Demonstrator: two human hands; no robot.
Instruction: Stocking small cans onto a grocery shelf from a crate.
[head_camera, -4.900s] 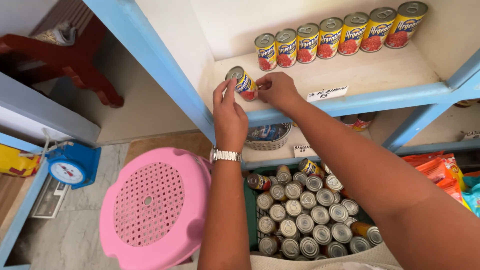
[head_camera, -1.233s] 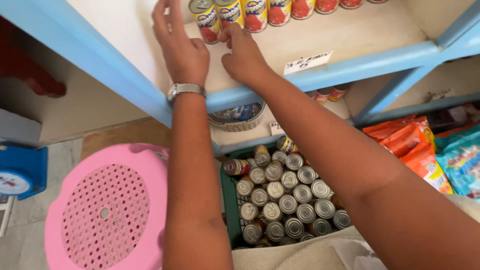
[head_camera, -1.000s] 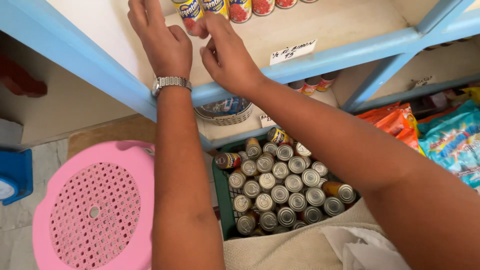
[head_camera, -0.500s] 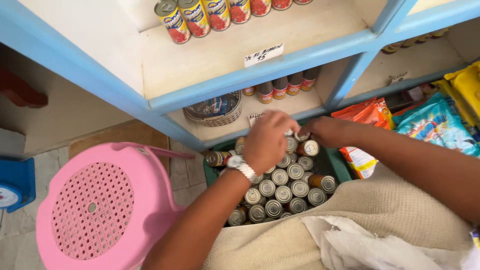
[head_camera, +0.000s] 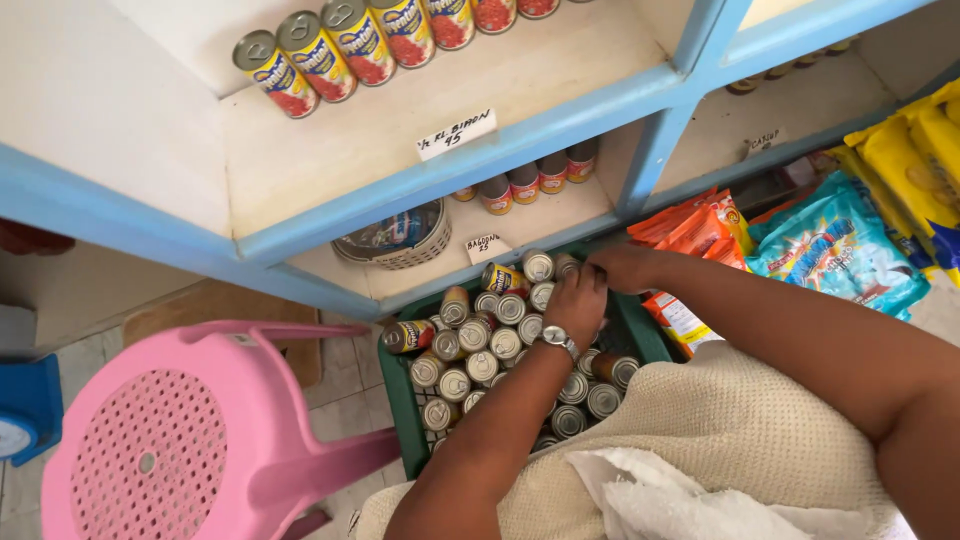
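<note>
A green crate (head_camera: 395, 392) on the floor holds several upright tin cans (head_camera: 482, 335) with silver lids. My left hand (head_camera: 577, 303), a watch on its wrist, reaches down into the crate, its fingers curled over a can at the far side. My right hand (head_camera: 622, 266) rests at the crate's far right edge, touching the left fingertips; what it holds is hidden. On the upper shelf (head_camera: 400, 140) stands a row of yellow-and-red labelled cans (head_camera: 340, 45).
A pink plastic stool (head_camera: 150, 450) stands left of the crate, with a blue scale (head_camera: 25, 415) beyond it. The lower shelf holds a wicker basket (head_camera: 395, 240) and small cans (head_camera: 525, 183). Orange (head_camera: 700, 225), blue (head_camera: 840, 250) and yellow (head_camera: 915, 150) snack bags lie to the right.
Both hands came down from the upper shelf, where they set a can in the row, into the green crate. The view tilted down and to the right.
</note>
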